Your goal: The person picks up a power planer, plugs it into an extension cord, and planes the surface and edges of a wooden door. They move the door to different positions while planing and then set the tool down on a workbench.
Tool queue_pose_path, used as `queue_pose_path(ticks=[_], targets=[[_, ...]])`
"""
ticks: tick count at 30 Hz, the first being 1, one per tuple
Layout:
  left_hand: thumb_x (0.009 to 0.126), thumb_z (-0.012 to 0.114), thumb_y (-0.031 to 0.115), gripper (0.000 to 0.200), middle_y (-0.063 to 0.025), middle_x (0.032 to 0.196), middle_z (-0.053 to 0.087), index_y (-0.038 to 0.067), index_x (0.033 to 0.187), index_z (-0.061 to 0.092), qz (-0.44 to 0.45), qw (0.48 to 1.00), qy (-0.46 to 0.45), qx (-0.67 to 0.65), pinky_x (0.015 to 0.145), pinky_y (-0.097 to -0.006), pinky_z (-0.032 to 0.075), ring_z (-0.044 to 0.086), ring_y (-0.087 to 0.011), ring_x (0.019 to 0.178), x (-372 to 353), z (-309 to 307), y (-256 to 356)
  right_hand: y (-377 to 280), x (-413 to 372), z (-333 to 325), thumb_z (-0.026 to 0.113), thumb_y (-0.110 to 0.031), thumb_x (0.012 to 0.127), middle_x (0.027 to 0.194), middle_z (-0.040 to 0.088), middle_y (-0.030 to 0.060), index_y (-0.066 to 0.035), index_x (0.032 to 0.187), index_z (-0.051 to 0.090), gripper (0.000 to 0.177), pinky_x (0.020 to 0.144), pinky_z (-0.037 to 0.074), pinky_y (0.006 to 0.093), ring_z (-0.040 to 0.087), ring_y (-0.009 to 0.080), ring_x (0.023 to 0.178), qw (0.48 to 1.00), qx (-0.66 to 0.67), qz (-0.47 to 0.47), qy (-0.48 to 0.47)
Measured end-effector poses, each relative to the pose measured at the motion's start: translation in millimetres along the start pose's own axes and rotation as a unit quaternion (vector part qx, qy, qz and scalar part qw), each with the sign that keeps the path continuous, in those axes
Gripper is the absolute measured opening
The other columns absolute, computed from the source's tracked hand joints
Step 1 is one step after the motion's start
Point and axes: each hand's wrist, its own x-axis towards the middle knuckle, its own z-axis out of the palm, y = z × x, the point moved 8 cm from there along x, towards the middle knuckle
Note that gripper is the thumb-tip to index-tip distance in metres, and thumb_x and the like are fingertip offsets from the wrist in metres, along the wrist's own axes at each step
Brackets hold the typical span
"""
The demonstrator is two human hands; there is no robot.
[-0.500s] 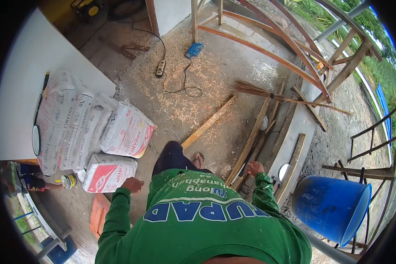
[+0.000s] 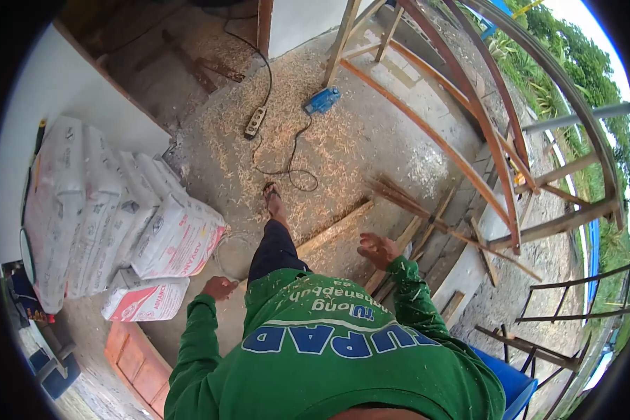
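1. Stacked cement bags (image 2: 178, 238) lie at the left, with a lower bag (image 2: 143, 301) on the floor beside them.
2. The left hand (image 2: 220, 287) hangs just right of that lower bag without touching it, fingers curled loosely inward, with nothing visible in it.
3. A sandalled foot (image 2: 273, 196) steps forward on the shavings-strewn floor.
4. A wooden plank (image 2: 336, 227) lies slantwise on the floor between the leg and the right hand.
5. The right hand (image 2: 376, 248) is open with its fingers spread, empty, hovering near the plank's upper end and beside leaning boards (image 2: 407, 241).
6. Curved wooden frames (image 2: 469, 161) stand at the far right.
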Motion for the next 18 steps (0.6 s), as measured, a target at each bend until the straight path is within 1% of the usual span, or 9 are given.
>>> queue_pose_path(ticks=[2, 4, 7, 8, 9, 10, 12, 14, 18], targets=[[0.082, 0.059, 0.048, 0.045, -0.0118, 0.068, 0.066, 0.005, 0.074, 0.065, -0.02, 0.996, 0.019, 0.083, 0.067, -0.0377, 0.051, 0.065, -0.0238, 0.065, 56.5, -72.2, 37.3, 68.2, 51.9, -7.6, 0.063, -0.033, 0.084, 0.102, 0.064, 0.0101, 0.0, 0.119, 0.053, 0.05, 0.08, 0.049, 0.0324, 0.061, 0.0189, 0.094, 0.999, 0.01, 0.024, -0.038], [0.078, 0.056, 0.058, 0.055, -0.0146, 0.066, 0.065, 0.004, 0.07, 0.065, -0.083, 0.992, -0.02, 0.097, 0.07, -0.0413, 0.049, 0.064, -0.0291, 0.066, 138.7, -119.6, 60.7, 163.2, 77.8, -7.4, 0.063, -0.031, 0.085, 0.101, 0.064, 0.0077, 0.0, 0.119, 0.053, 0.048, 0.079, 0.049, 0.0308, 0.06, 0.0157, 0.092, 0.992, 0.004, 0.083, -0.094], [0.074, 0.062, 0.056, 0.053, -0.0186, 0.07, 0.063, 0.003, 0.07, 0.064, -0.008, 0.996, 0.037, 0.085, 0.067, -0.0431, 0.048, 0.062, -0.0332, 0.069, 241.0, -219.8, 160.9, 244.7, 81.2, -40.6, 0.064, -0.034, 0.084, 0.098, 0.064, 0.0072, 0.001, 0.114, 0.055, 0.047, 0.073, 0.051, 0.0302, 0.061, 0.0152, 0.087, 0.991, 0.005, 0.08, -0.104], [0.073, 0.065, 0.054, 0.051, -0.0178, 0.075, 0.064, 0.003, 0.075, 0.064, 0.011, 0.993, 0.1, 0.068, 0.067, -0.0421, 0.048, 0.062, -0.0329, 0.071, 282.1, -243.3, 178.3, 265.5, 75.3, -54.8, 0.064, -0.035, 0.083, 0.098, 0.064, 0.0075, 0.002, 0.113, 0.056, 0.048, 0.07, 0.051, 0.0303, 0.062, 0.0155, 0.085, 0.992, 0.008, 0.079, -0.1], [0.072, 0.066, 0.054, 0.052, -0.0171, 0.075, 0.064, 0.002, 0.078, 0.063, 0.024, 0.992, 0.127, -0.006, 0.066, -0.0408, 0.048, 0.062, -0.0318, 0.071, 311.3, -266.8, 206.1, 262.9, 69.1, -71.1, 0.064, -0.036, 0.083, 0.097, 0.064, 0.0082, 0.002, 0.111, 0.057, 0.047, 0.069, 0.052, 0.0308, 0.062, 0.0165, 0.083, 0.981, -0.055, 0.121, -0.141], [0.072, 0.067, 0.052, 0.051, -0.0171, 0.075, 0.064, 0.001, 0.079, 0.062, 0.068, 0.991, 0.116, -0.008, 0.066, -0.0399, 0.048, 0.062, -0.0296, 0.072, 343.7, -289.8, 240.6, 259.1, 61.6, -87.8, 0.063, -0.037, 0.083, 0.097, 0.064, 0.009, 0.002, 0.11, 0.058, 0.048, 0.068, 0.053, 0.0313, 0.063, 0.0175, 0.081, 0.962, -0.119, 0.158, -0.187], [0.072, 0.07, 0.05, 0.05, -0.0161, 0.074, 0.064, 0.001, 0.08, 0.062, 0.092, 0.986, 0.133, -0.038, 0.068, -0.0388, 0.049, 0.063, -0.0282, 0.072, 385.6, -333.1, 309.3, 215.7, 66.1, -134.4, 0.061, -0.04, 0.084, 0.095, 0.066, 0.0108, 0.001, 0.109, 0.059, 0.047, 0.066, 0.053, 0.0326, 0.064, 0.0197, 0.08, 0.922, -0.136, 0.28, -0.232], [0.07, 0.072, 0.048, 0.05, -0.0165, 0.081, 0.065, 0.001, 0.083, 0.062, 0.113, 0.979, 0.133, -0.105, 0.072, -0.0377, 0.049, 0.064, -0.0278, 0.078, 400.8, -374.6, 378.0, 155.1, 92.3, -186.7, 0.059, -0.042, 0.085, 0.093, 0.067, 0.0124, 0.0, 0.108, 0.061, 0.047, 0.066, 0.054, 0.0339, 0.065, 0.0213, 0.079, 0.875, -0.002, 0.456, -0.163], [0.068, 0.074, 0.047, 0.056, -0.0178, 0.092, 0.066, -0.001, 0.094, 0.063, 0.121, 0.976, 0.124, -0.131, 0.08, -0.0376, 0.049, 0.064, -0.0293, 0.087, 503.9, -381.6, 420.0, 206.0, 257.7, -254.5, 0.048, -0.041, 0.09, 0.093, 0.067, 0.0136, 0.001, 0.105, 0.062, 0.046, 0.065, 0.053, 0.0348, 0.066, 0.0222, 0.077, 0.879, 0.081, 0.449, -0.136]])
